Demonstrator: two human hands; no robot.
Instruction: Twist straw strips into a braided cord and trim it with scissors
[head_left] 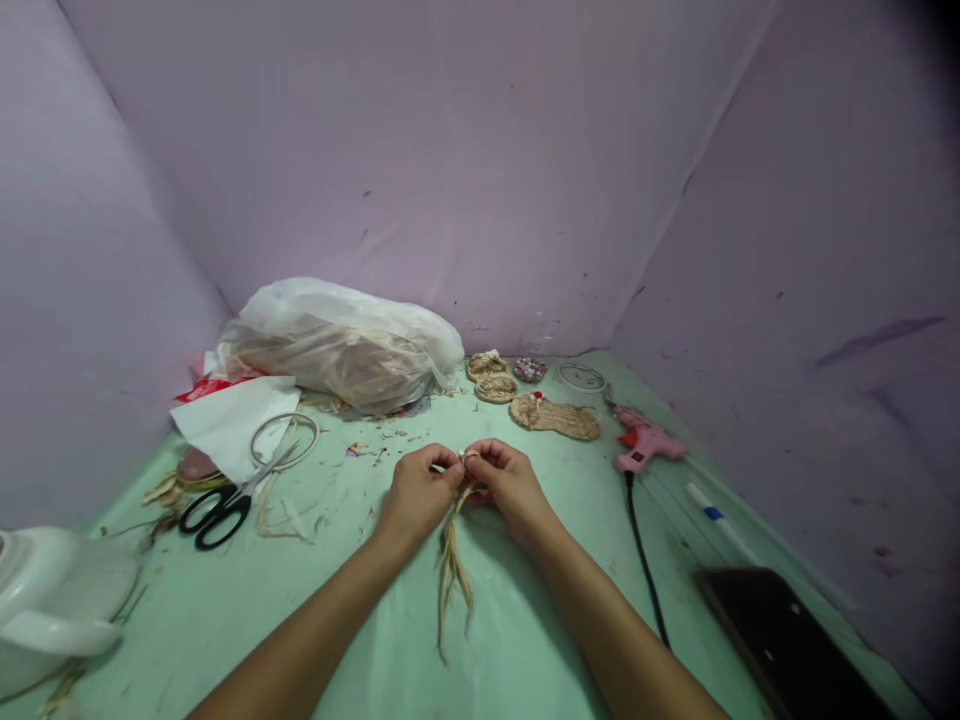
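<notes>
My left hand and my right hand meet over the middle of the green table. Both pinch the top end of a bundle of dried straw-like fibre, whose loose strands hang down toward me. A small whitish bit shows between the fingertips; what it is I cannot make out. Beyond my right hand lies a woven fibre slipper sole with a red bead on it. Smaller woven pieces sit behind that, beside a container of colourful beads.
Black-handled scissors, a tape roll and white paper lie left, before a bulging plastic bag. A white jug stands nearer. At right are a pink glue gun with black cord, a marker and a phone.
</notes>
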